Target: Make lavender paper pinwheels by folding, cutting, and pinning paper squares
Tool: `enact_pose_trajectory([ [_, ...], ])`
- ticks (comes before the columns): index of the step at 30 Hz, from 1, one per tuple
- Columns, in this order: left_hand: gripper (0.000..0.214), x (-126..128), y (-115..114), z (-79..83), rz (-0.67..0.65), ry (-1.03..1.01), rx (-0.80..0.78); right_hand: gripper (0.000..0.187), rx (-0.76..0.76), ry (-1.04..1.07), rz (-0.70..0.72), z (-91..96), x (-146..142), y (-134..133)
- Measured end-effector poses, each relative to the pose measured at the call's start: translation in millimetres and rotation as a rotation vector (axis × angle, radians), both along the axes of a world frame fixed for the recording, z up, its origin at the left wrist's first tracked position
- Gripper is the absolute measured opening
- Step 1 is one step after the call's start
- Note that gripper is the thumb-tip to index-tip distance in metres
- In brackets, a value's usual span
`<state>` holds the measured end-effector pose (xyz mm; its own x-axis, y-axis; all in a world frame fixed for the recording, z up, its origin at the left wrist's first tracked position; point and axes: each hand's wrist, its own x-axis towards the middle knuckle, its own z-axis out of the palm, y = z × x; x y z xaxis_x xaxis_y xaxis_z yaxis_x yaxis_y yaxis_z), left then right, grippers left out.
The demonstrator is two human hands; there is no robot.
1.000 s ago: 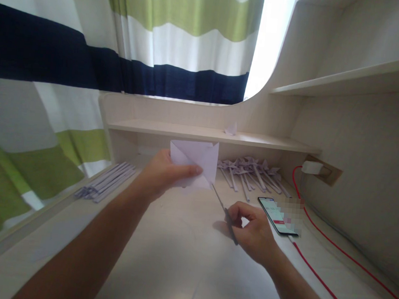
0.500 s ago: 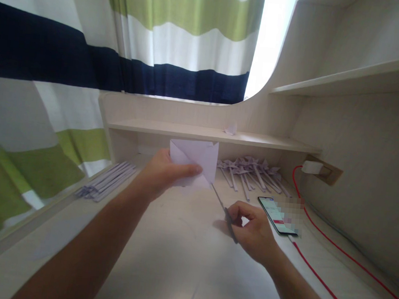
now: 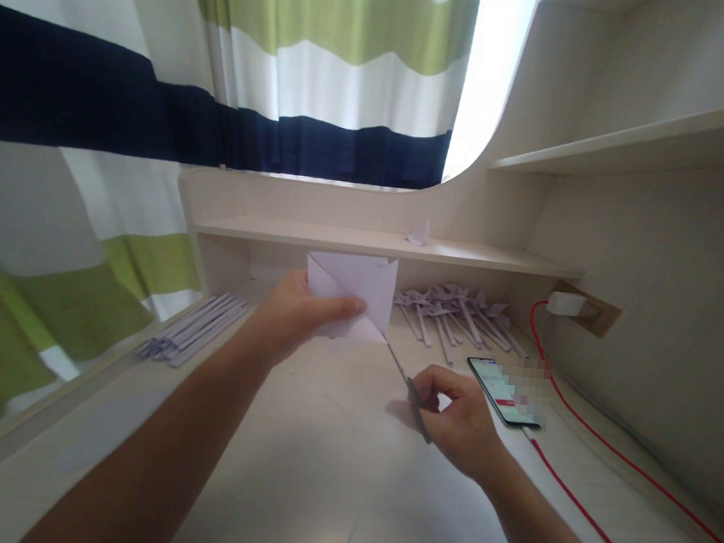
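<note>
My left hand is closed on a folded pale lilac paper square, held upright above the desk, thumb across its front. My right hand grips a pair of scissors by the handles. The thin blades point up and left and meet the paper's lower right corner.
A pile of finished paper pinwheels lies under the low shelf. Several paper strips rest at the desk's left edge. A phone lies to the right with a red cable running to a wall plug. A striped curtain hangs behind.
The paper and my left hand have risen very slightly. The scissors stay at the paper's lower right corner.
</note>
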<state>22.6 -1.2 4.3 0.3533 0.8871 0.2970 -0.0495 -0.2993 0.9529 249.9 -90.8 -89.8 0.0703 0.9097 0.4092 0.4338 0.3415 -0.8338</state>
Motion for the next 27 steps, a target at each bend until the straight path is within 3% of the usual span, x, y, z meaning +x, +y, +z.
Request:
enact_pose_trajectory([
  [8,0.027,0.7,0.3,0.3,-0.012,-0.036,-0.012,0.043,0.003,-0.005,-0.006,-2.3,1.0,1.2],
  [27,0.036,1.7,3.0,-1.9,0.004,-0.029,-0.005,0.042,0.007,0.004,-0.002,-1.5,0.4,2.1],
])
